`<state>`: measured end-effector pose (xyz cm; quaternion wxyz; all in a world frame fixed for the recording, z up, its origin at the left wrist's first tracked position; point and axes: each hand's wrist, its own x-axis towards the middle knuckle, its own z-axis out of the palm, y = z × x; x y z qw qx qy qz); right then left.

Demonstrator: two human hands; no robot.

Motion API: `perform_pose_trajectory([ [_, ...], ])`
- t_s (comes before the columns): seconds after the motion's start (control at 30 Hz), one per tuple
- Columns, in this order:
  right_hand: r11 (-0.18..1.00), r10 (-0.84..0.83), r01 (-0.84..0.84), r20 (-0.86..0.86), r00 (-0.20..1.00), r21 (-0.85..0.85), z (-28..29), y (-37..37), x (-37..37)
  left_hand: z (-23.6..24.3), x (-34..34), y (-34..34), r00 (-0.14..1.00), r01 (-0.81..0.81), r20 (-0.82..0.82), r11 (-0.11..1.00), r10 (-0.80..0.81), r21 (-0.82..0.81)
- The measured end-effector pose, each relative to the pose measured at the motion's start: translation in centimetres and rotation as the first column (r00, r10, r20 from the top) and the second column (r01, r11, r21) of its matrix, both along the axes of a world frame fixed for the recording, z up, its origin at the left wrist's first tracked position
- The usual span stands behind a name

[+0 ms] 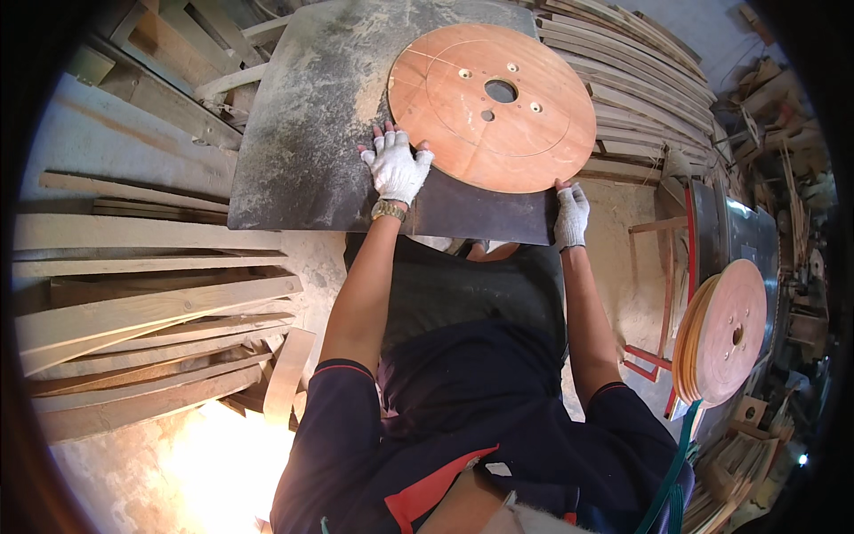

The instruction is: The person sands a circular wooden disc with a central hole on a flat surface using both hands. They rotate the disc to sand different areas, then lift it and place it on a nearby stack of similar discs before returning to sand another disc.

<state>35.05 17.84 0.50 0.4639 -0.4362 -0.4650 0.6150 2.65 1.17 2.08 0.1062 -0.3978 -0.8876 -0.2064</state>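
A round plywood disc (480, 133), with a central hole, smaller holes and scribed circles, lies on a dusty dark tabletop (302, 151). My left hand (397, 169), in a white fingerless glove with a watch at the wrist, rests spread at the disc's lower-left edge and on the tabletop beside it. My right hand (571, 212), similarly gloved, grips the lower-right edge of the disc with curled fingers; its underside is hidden.
Long boards are stacked at left (151, 231) and behind the table (632, 62). On my right, several more round discs (719, 329) stand on edge against a red-edged machine table (738, 227). A bright patch of light falls at lower left.
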Motion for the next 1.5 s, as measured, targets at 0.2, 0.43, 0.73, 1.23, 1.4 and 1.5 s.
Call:
perform_pose_trajectory([
  [0.2,1.000,-0.022,0.022,-0.021,1.000,-0.014,-0.1,0.0,0.1,0.3,0.0,0.2,1.000,-0.001,-0.011,0.999,0.002,0.034],
  [0.43,0.999,-0.040,0.038,-0.051,0.998,-0.037,0.1,0.1,-0.2,0.5,1.5,-0.4,0.998,0.001,-0.056,1.000,-0.001,0.004],
  [0.73,1.000,-0.018,0.018,-0.052,0.998,-0.006,-0.2,0.1,0.2,0.0,0.8,0.0,0.997,-0.009,-0.078,1.000,0.008,-0.017],
  [1.23,0.997,-0.072,0.072,-0.038,0.997,-0.007,0.3,-0.3,-0.3,0.6,0.5,0.0,1.000,-0.027,0.003,0.998,0.027,-0.056],
  [1.4,0.999,-0.040,0.040,0.003,0.999,0.017,-0.2,0.3,0.5,0.9,1.6,-0.3,1.000,0.000,-0.004,0.998,-0.001,-0.066],
  [1.5,0.999,-0.053,0.052,-0.025,0.998,-0.015,0.1,-0.1,0.1,0.9,1.2,-0.4,1.000,-0.010,-0.004,0.999,0.010,-0.033],
])
